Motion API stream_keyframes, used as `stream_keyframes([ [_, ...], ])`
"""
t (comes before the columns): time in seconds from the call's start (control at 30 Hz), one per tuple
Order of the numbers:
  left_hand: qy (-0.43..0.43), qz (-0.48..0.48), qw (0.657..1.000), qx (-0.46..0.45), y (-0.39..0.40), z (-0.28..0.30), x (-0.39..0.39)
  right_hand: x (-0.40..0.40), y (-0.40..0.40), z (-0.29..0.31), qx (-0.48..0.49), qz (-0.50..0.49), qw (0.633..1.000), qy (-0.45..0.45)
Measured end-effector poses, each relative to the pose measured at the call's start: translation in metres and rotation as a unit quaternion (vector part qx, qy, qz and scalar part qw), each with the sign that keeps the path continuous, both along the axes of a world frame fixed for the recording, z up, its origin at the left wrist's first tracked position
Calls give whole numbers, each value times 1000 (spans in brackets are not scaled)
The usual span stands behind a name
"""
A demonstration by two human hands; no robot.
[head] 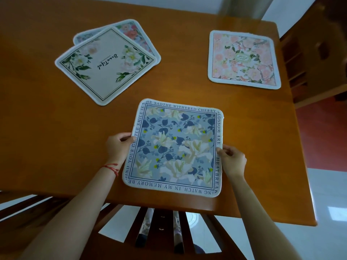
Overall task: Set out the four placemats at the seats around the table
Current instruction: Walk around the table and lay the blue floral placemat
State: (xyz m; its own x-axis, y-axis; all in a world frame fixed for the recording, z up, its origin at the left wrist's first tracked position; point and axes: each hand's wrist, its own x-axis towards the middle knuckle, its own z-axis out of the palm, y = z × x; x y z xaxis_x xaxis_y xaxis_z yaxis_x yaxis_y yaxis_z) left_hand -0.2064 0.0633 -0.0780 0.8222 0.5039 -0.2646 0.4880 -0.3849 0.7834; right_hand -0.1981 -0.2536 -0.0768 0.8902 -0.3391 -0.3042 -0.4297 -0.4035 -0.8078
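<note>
A blue floral placemat (pixel 174 147) with a lettered border lies at the near edge of the wooden table (pixel 56 137). My left hand (pixel 119 147) pinches its left edge and my right hand (pixel 231 160) pinches its right edge. A pink floral placemat (pixel 244 59) lies flat at the table's right side. At the far left a cream placemat (pixel 105 64) with white flowers and script lies askew on top of another floral placemat (pixel 135 32), which is mostly hidden.
A wooden chair back (pixel 163 228) with slats stands just below the near table edge. Another wooden chair (pixel 315 59) stands at the right side. A pale tiled floor (pixel 328 194) shows at the lower right.
</note>
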Motion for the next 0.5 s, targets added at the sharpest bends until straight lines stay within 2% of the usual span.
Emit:
stream_keyframes([
  [0.5, -16, -28, 997, 63, 12, -2, 5, 9, 6, -7, -12, 2, 1000, 0],
])
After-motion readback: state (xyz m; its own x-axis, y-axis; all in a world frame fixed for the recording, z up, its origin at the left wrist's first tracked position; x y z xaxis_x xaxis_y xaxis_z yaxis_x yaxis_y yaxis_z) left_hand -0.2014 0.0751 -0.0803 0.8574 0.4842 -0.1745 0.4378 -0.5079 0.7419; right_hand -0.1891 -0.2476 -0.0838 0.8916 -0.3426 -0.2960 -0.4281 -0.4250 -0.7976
